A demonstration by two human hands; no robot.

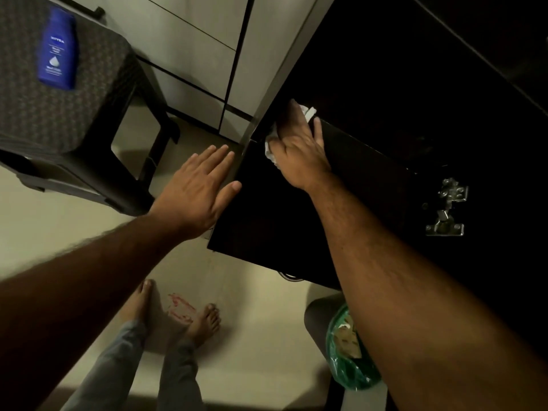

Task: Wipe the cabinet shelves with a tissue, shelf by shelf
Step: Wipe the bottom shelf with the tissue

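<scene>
**Tissue on the dark shelf, left hand braced at the cabinet edge**

Standing right by them: right hand (pixel 296 146) is inside the open cabinet, palm down w/ fingers spread flat over a crumpled white tissue (pixel 270 149), pressing it onto the dark shelf (pixel 370 185). Bits of tissue poke out past the fingertips and at the thumb side, so it's pinned under the hand, not pinched. Left hand (pixel 201 188) is wide open, fingers straight, flat against the pale cabinet side (pixel 267 93) near the shelf's front corner; holds nothing.

Risks, as I judge them:
- Tissue is only pressed, not gripped. A fast sweep could let it bunch or slip out from under the palm, esp. toward the front edge.
- Shelf interior is v. dark; easy to miss patches at the back, can't tell what's been covered.
- Metal hinge (pixel 446 209) sits on the inside wall to the right; a wide stroke that way could snag or tear the tissue.
- Green-lined bin (pixel 350 351) is just below the right forearm, bare feet (pixel 204 321) near it. Stepping in closer could knock it.
- Blue lotion bottle (pixel 57 50) on the stool (pixel 89 114) is well apart, no bother.
</scene>
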